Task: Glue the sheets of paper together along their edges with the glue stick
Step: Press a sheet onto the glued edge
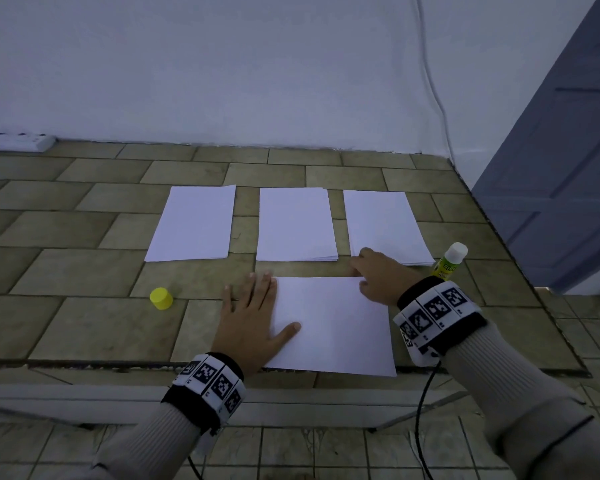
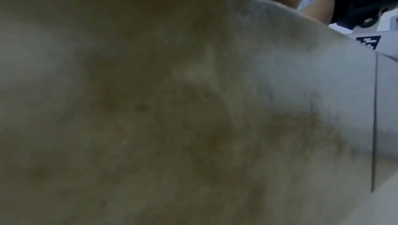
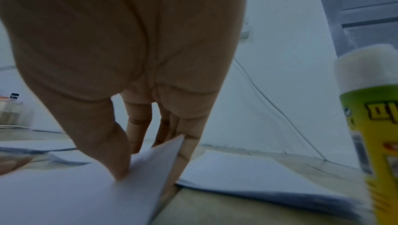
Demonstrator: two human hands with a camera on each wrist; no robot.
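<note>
A single white sheet (image 1: pixel 333 323) lies on the tiled floor in front of three paper stacks: left (image 1: pixel 193 223), middle (image 1: pixel 295 225), right (image 1: pixel 385 226). My left hand (image 1: pixel 253 313) lies flat on the sheet's left edge, thumb on the paper. My right hand (image 1: pixel 369 275) is at its far right corner. In the right wrist view the thumb presses on the sheet (image 3: pixel 75 194) and the fingers sit under the raised corner, so the right hand (image 3: pixel 150 160) pinches it. The uncapped glue stick (image 1: pixel 449 261) (image 3: pixel 374 126) stands upright to the right of that hand. Its yellow cap (image 1: pixel 161 298) lies to the left.
A white power strip (image 1: pixel 14 142) lies along the wall at the back left. A cable (image 1: pixel 433 98) runs down the wall, and a blue-grey door (image 1: pixel 551 168) stands at the right. A metal floor track (image 1: pixel 118 400) crosses near me. The left wrist view shows blurred tile and paper (image 2: pixel 323 92).
</note>
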